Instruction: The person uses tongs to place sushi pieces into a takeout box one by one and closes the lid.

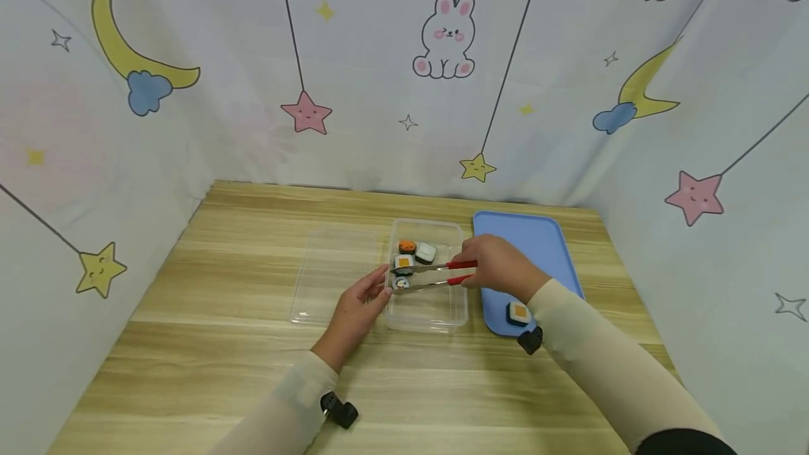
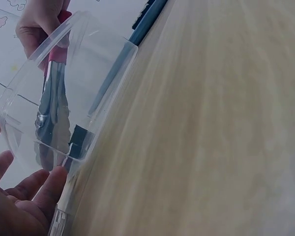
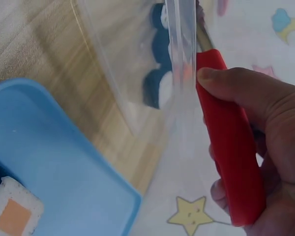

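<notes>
My right hand (image 1: 499, 265) grips tongs by their red handles (image 3: 231, 142), reaching over a clear plastic box (image 1: 430, 314). The metal arms of the tongs (image 2: 53, 98) extend inside the box toward its left wall. Between their tips is a small toy sushi piece (image 1: 401, 283) with a pale patterned top. Behind it are a sushi piece with an orange square (image 1: 403, 259), an orange-topped one (image 1: 407, 246) and a white-topped one (image 1: 426, 253). With its fingers loosely spread, my left hand (image 1: 357, 311) touches the outside of the box's left wall.
Right of the box lies a blue tray (image 1: 527, 230), with one sushi piece (image 1: 518, 313) near its front edge. A clear lid (image 1: 335, 272) lies flat left of the box on the wooden table (image 1: 240, 286). A printed curtain (image 1: 373, 153) rises behind and at both sides.
</notes>
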The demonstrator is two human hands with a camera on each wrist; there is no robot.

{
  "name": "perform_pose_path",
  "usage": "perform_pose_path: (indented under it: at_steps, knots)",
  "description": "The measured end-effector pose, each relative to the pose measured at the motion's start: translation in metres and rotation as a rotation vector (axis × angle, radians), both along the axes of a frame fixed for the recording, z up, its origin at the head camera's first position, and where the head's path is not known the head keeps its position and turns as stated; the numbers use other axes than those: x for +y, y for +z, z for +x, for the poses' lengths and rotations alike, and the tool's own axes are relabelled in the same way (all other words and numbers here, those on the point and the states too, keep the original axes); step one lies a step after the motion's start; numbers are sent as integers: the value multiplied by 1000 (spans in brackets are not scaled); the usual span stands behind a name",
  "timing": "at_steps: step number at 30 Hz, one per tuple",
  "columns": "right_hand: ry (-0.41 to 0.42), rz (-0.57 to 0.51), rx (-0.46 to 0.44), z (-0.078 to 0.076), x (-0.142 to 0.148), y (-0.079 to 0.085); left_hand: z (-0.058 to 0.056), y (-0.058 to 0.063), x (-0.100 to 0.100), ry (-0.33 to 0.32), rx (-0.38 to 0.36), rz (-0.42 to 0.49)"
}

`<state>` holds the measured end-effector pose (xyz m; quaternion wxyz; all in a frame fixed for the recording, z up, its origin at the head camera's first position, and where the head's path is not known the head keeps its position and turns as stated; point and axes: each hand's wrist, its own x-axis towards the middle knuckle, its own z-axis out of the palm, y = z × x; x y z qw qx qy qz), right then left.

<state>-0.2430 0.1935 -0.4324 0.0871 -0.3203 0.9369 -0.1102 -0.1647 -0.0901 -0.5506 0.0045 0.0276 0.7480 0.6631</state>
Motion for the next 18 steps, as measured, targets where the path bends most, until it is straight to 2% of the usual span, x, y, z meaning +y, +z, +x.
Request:
perform_pose_path:
  at_steps: [6,9,13,18]
  knots:
    - [-28,-71,24,6,20,6,0,1,0,-8,-9,4]
    - [-78,-122,52,12,38,10,0,2,1,-4,-18,-3]
    - [-203,-181,75,22,71,13,-1,1,1,9,-29,-12]
    - [-386,-231,71,47,125,7,-1,-2,1,12,-19,-22]
